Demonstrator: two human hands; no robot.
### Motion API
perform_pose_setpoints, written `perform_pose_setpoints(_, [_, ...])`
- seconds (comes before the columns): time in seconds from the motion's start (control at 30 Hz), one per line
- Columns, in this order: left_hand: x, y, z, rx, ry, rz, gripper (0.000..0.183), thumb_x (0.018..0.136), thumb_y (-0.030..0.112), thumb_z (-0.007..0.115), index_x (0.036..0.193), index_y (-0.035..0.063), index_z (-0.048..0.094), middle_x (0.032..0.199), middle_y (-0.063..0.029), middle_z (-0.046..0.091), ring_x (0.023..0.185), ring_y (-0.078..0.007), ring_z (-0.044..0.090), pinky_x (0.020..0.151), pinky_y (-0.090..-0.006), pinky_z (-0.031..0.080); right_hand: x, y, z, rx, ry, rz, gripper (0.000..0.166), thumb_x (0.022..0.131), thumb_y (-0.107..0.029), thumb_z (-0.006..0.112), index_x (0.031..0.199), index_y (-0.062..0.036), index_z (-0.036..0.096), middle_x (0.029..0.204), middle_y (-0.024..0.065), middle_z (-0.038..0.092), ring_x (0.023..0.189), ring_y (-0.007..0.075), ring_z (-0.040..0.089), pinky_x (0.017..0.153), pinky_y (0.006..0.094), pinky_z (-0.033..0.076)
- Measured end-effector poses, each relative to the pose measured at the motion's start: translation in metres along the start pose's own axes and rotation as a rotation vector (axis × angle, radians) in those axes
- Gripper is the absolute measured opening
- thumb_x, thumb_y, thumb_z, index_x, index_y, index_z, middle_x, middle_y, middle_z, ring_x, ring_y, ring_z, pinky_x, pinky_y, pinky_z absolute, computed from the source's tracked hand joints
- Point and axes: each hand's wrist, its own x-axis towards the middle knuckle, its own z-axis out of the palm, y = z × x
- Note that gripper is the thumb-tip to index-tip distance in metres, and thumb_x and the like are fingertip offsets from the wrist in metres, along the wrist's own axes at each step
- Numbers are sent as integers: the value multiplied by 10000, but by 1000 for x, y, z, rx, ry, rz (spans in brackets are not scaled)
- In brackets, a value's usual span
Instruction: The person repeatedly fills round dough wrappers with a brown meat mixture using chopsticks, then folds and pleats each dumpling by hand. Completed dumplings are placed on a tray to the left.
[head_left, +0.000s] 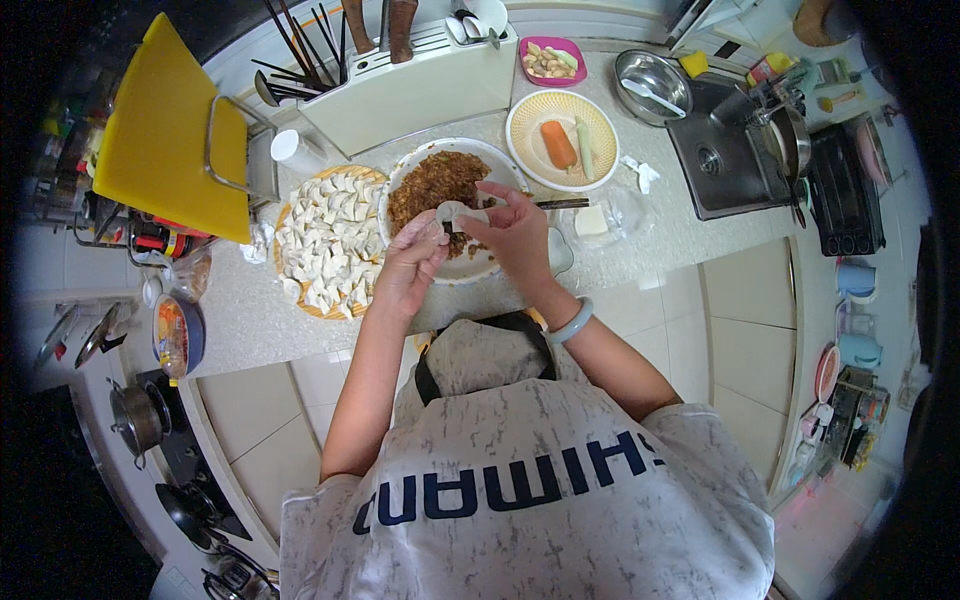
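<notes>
Over a white bowl (508, 166) of brown minced filling (442, 184), a small pale dumpling wrapper (452, 211) is held up between both hands. My left hand (412, 262) has its fingers around the wrapper's lower left side. The thumb of my right hand (517, 232) presses at its right edge, with the index finger raised apart. Whether filling lies inside the wrapper is hidden. Left of the bowl, many folded dumplings (330, 232) cover a round wooden board (315, 306). Dark chopsticks (564, 203) stick out at the bowl's right, near a stack of square wrappers (591, 220) on clear plastic.
A yellow basket (525, 142) behind holds a carrot (558, 145) and a pale green stalk (584, 150). A pink dish (523, 49), a steel bowl (637, 71) and the sink (712, 180) lie right. A knife block (420, 97) and yellow cutting board (169, 142) stand behind and left.
</notes>
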Motion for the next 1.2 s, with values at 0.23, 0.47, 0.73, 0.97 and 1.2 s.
perform_pose_setpoints(0.23, [-4,4,19,176,62,103,303,832,37,598,1131,55,547,910,-7,624,731,-89,575,575,-190,454,-6,-4,21,-11,66,-31,396,746,-85,709,1097,33,568,673,40,643,602,49,561,527,188,452])
perform_pose_setpoints(0.47, [-4,-7,24,453,181,478,273,786,11,661,1052,15,601,888,-40,650,724,-78,594,605,-198,474,-6,5,27,165,-5,9,490,755,-21,695,1202,31,503,777,49,654,663,39,561,562,175,448])
perform_pose_setpoints(0.73, [-19,-4,19,346,164,391,262,819,-8,616,1075,-51,585,879,-106,658,719,-141,637,645,-239,517,-1,-10,16,58,-35,23,503,708,16,717,1170,22,519,699,20,619,651,29,533,536,199,443])
perform_pose_setpoints(0.97, [-22,1,-10,183,106,-12,352,929,277,495,1003,-57,579,829,-137,649,603,-168,608,538,-252,479,-1,-6,14,-415,-143,-510,457,723,-30,675,1161,-65,550,766,35,621,715,136,600,700,301,510])
perform_pose_setpoints(1.2, [-35,20,-9,208,126,-114,330,943,282,446,1000,-29,541,838,-132,634,722,-224,656,565,-286,507,5,-27,3,-976,-701,-974,590,719,-38,617,1278,-92,436,1133,42,574,1027,179,553,1062,408,315])
